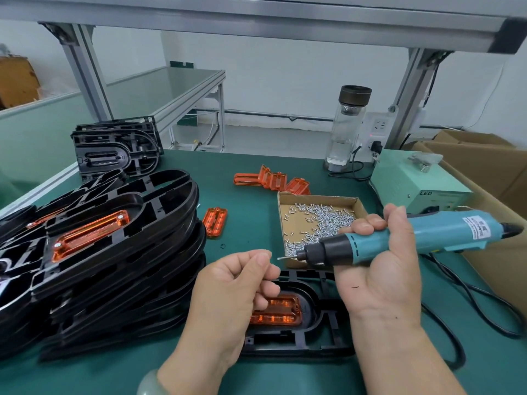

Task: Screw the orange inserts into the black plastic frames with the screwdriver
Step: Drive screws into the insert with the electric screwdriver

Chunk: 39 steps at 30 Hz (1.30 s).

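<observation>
worn: pale green smooth bangle [147, 384] | where: wrist of left hand [228, 297]

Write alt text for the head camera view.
The right hand grips a teal electric screwdriver with a screw on its bit, the curled left hand close by, above a black frame holding an orange insert. A cardboard tray of screws lies behind; a stack of frames stands at left.

Green-topped workbench [256, 172] under aluminium frame: slanted uprights at far-left [85, 72] and far-right [410, 95] corners, overhead beam [256, 12] across top. Socket strip [377, 132] on right upright. Beyond far edge: neighbouring bench [171, 81], grey floor [271, 141], white wall [285, 81]. Cardboard cartons [484, 161] off right edge. Light even, diffuse.
</observation>
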Each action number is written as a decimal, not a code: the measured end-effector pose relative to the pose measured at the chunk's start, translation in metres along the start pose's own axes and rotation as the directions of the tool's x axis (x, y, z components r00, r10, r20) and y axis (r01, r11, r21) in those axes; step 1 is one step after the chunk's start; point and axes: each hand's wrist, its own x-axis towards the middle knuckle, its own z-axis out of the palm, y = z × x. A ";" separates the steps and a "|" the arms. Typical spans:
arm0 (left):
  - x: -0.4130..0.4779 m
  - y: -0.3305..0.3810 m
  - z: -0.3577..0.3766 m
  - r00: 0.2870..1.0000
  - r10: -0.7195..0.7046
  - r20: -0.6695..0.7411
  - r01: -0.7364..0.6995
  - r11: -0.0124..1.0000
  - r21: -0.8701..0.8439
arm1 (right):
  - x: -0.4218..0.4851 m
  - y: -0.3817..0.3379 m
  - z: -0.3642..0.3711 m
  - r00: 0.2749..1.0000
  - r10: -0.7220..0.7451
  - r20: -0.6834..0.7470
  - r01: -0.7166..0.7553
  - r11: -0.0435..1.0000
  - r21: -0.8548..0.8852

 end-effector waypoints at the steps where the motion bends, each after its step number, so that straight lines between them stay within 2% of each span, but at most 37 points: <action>1: 0.000 0.000 0.000 1.000 0.005 0.011 -0.005 1.000 0.008 | 0.000 0.000 0.000 1.000 0.002 0.001 -0.002 1.000 0.005; 9: -0.003 0.000 -0.001 0.996 0.034 0.082 -0.032 0.999 -0.027 | -0.003 0.004 0.002 0.999 0.011 0.030 -0.011 1.000 -0.010; 15: -0.002 -0.001 0.002 0.996 0.003 0.090 0.005 0.996 -0.091 | -0.004 0.004 0.004 1.000 0.008 -0.010 -0.008 1.000 0.006; 20: -0.001 -0.002 0.001 0.997 0.028 0.069 -0.027 1.000 -0.009 | -0.006 0.006 0.001 1.000 -0.006 -0.009 0.006 1.000 -0.008; 26: 0.003 0.003 -0.006 0.987 0.066 0.148 -0.082 0.991 0.105 | -0.005 0.005 0.000 0.998 -0.018 0.054 0.020 0.999 -0.042; 32: 0.004 0.004 -0.004 0.984 0.100 0.146 -0.115 0.989 0.094 | -0.008 0.005 0.003 0.995 -0.050 0.090 0.057 0.995 -0.076; 36: 0.004 0.004 -0.007 0.976 0.099 0.196 -0.123 0.986 0.113 | -0.008 0.001 0.003 0.997 -0.043 0.067 0.048 0.996 -0.069; 39: 0.003 0.003 -0.010 0.977 0.127 0.171 -0.164 0.961 0.224 | -0.004 -0.004 0.002 0.998 -0.046 0.039 0.049 0.994 -0.097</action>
